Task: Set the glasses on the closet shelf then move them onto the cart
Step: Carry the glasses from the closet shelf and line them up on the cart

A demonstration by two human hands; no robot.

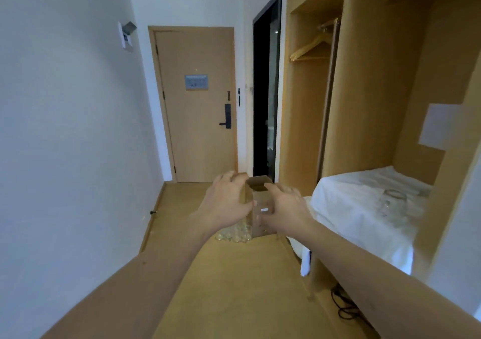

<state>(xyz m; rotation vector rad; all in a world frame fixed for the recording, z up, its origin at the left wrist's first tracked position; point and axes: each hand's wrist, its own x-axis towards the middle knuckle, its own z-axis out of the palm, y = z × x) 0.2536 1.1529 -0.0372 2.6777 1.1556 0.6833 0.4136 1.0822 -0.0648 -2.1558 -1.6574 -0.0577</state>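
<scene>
An open-topped cardboard box is in front of me at arm's length. My left hand grips its left side, fingers curled over the top edge. My right hand grips its right side, thumb on the front face. A cluster of clear glasses shows just below my left hand, against the box's lower left; I cannot tell what it rests on. Another clear glass sits on the closet shelf, which is covered with a white cloth, to the right of my hands.
I am in a narrow corridor with a white wall on the left and a wooden closet with hangers on the right. A shut wooden door ends the corridor, a dark doorway beside it. Black cables lie under the shelf.
</scene>
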